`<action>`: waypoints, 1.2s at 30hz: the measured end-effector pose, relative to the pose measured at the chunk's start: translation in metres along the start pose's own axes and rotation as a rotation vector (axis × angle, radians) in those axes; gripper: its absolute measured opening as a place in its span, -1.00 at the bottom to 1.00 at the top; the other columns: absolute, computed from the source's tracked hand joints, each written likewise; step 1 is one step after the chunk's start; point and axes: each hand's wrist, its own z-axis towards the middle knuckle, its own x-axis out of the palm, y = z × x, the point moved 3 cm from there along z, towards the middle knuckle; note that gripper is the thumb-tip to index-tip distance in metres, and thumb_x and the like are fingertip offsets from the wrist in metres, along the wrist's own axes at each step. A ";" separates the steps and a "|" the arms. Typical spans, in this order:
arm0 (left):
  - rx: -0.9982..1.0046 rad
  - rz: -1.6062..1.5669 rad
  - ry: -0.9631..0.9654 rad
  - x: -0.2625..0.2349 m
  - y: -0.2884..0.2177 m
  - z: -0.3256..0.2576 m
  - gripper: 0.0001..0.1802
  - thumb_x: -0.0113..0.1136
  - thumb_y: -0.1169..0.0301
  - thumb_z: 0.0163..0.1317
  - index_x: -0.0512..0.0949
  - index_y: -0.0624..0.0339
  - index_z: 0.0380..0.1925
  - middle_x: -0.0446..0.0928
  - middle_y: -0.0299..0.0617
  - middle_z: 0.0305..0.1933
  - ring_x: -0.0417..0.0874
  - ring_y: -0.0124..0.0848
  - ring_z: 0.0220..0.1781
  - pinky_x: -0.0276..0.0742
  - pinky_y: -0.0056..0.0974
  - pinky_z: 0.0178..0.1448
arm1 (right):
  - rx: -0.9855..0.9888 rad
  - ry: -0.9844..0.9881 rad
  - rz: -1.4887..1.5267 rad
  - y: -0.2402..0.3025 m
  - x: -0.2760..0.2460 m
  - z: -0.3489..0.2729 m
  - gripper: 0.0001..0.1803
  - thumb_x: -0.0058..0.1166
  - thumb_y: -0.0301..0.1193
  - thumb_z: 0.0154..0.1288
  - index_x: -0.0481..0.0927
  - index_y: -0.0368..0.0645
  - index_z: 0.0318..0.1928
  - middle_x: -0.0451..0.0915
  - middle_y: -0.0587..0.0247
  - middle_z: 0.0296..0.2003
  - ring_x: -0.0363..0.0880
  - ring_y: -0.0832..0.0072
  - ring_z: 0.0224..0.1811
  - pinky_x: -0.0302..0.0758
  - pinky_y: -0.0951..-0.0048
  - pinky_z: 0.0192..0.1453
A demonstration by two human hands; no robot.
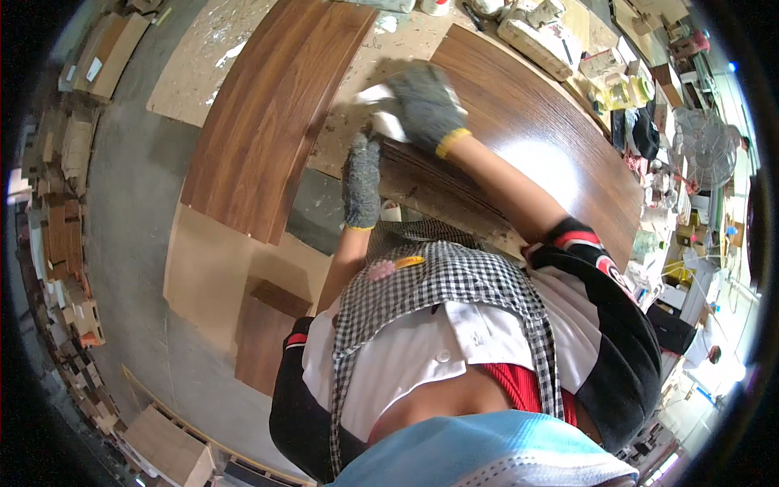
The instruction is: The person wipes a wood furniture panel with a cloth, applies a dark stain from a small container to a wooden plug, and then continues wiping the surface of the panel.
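A brown wood-grain board [527, 105] lies on the worktable in front of me, light glaring off its right part. My right hand [422, 105], in a grey glove with a yellow cuff, is closed on a crumpled white cloth [377, 101] at the board's left end. The cloth shows on both sides of the glove; motion smears its outline slightly. Just nearer to me, my left hand [362, 180], gloved alike, is at the board's near left corner. Its fingers seem closed round the edge there, though they are partly hidden.
Another long brown board [280, 114] lies to the left, past the worktable's gap. Below it are a pale panel [207, 260] and a smaller brown piece [264, 341]. Bottles [629, 93] and clutter line the far right edge; a fan [704, 150] stands beyond.
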 end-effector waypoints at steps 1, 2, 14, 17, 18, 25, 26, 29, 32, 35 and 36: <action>-0.052 -0.067 -0.031 0.001 -0.004 0.012 -0.51 -0.24 0.34 0.62 0.32 0.31 0.43 0.43 -0.09 0.42 0.45 -0.27 0.43 0.31 -0.19 0.55 | -0.079 0.306 0.047 0.009 0.012 0.027 -0.44 -0.12 0.06 0.52 0.59 -0.03 0.26 0.67 -0.04 0.10 0.61 0.05 0.22 0.42 0.06 0.41; -0.097 -0.135 -0.068 0.009 -0.016 0.021 -0.51 -0.21 0.28 0.61 0.36 0.27 0.41 0.43 -0.10 0.42 0.44 -0.25 0.43 0.31 -0.15 0.55 | -0.101 0.379 0.068 0.033 0.005 0.038 -0.48 -0.09 0.03 0.51 0.65 -0.03 0.18 0.71 -0.01 0.00 0.66 0.04 0.13 0.49 0.08 0.34; 0.158 0.763 0.949 0.122 -0.115 0.104 -0.44 -0.18 0.20 0.62 0.38 0.45 0.36 0.45 0.00 0.44 0.49 -0.26 0.45 0.32 -0.20 0.58 | 0.134 -0.237 0.270 -0.022 -0.079 -0.210 -0.48 0.29 -0.22 0.26 0.59 -0.07 0.21 0.61 -0.03 0.12 0.60 0.00 0.13 0.54 0.02 0.21; 0.183 1.330 1.028 0.152 -0.085 0.122 -0.45 -0.20 0.16 0.64 0.40 0.32 0.40 0.45 -0.11 0.46 0.46 -0.30 0.47 0.30 -0.20 0.59 | 0.120 -0.133 -0.186 -0.028 -0.023 -0.249 -0.24 0.32 -0.17 0.15 0.42 0.02 0.37 0.45 -0.06 0.32 0.42 -0.05 0.35 0.30 -0.14 0.45; 0.043 1.272 0.979 0.155 -0.085 0.124 -0.47 -0.20 0.16 0.64 0.41 0.26 0.40 0.44 -0.14 0.47 0.44 -0.31 0.48 0.29 -0.21 0.59 | 0.158 -0.103 -0.201 -0.022 -0.020 -0.240 -0.27 0.27 -0.12 0.21 0.42 0.02 0.38 0.44 -0.05 0.33 0.40 -0.03 0.37 0.26 -0.14 0.49; 0.088 1.310 1.163 0.155 -0.088 0.147 -0.53 -0.11 0.28 0.59 0.42 0.14 0.41 0.35 -0.22 0.54 0.31 -0.29 0.58 0.23 -0.19 0.63 | -0.110 -0.482 0.395 0.073 0.034 -0.050 -0.48 0.07 -0.38 0.27 0.53 -0.04 0.27 0.50 -0.04 0.25 0.37 0.00 0.38 0.24 -0.10 0.49; 0.224 1.386 1.227 0.146 -0.086 0.154 -0.52 -0.11 0.31 0.58 0.39 0.16 0.43 0.34 -0.23 0.55 0.28 -0.28 0.59 0.22 -0.18 0.63 | -0.279 -0.136 -0.195 0.102 0.045 -0.018 -0.68 0.12 -0.41 0.19 0.70 -0.04 -0.02 0.64 0.02 0.06 0.56 0.05 0.20 0.46 0.08 0.29; 0.085 1.194 1.224 0.096 -0.086 0.167 -0.44 -0.16 0.34 0.59 0.16 0.28 0.51 0.23 -0.08 0.60 0.26 -0.22 0.60 0.20 -0.17 0.65 | -0.571 0.489 0.669 0.138 0.102 -0.004 -0.60 0.07 -0.30 0.35 0.66 0.16 0.18 0.69 0.13 0.04 0.71 0.16 -0.10 0.63 0.17 -0.08; -0.176 0.794 1.067 0.061 -0.105 0.162 -0.40 -0.21 0.34 0.61 0.05 0.38 0.54 0.18 0.02 0.61 0.27 -0.21 0.60 0.18 -0.17 0.65 | -0.380 0.223 0.618 0.128 0.023 -0.079 -0.47 0.09 -0.25 0.41 0.49 0.21 0.38 0.68 0.18 0.05 0.71 0.23 -0.09 0.64 0.22 -0.06; -0.384 0.665 0.887 0.055 -0.123 0.096 -0.41 -0.30 0.30 0.64 0.06 0.39 0.54 0.19 0.01 0.61 0.31 -0.21 0.58 0.20 -0.18 0.64 | -0.096 0.004 0.244 0.059 -0.006 -0.155 -0.37 0.15 -0.22 0.37 0.40 0.10 0.43 0.62 0.07 0.08 0.66 0.16 0.02 0.63 0.19 -0.01; -0.418 0.685 0.819 0.055 -0.129 0.080 -0.42 -0.33 0.29 0.66 0.07 0.38 0.54 0.20 0.00 0.60 0.32 -0.22 0.58 0.21 -0.19 0.63 | -0.032 -0.133 0.089 0.040 -0.014 -0.176 -0.36 0.18 -0.21 0.35 0.40 0.05 0.43 0.59 0.00 0.10 0.63 0.11 0.08 0.62 0.15 0.04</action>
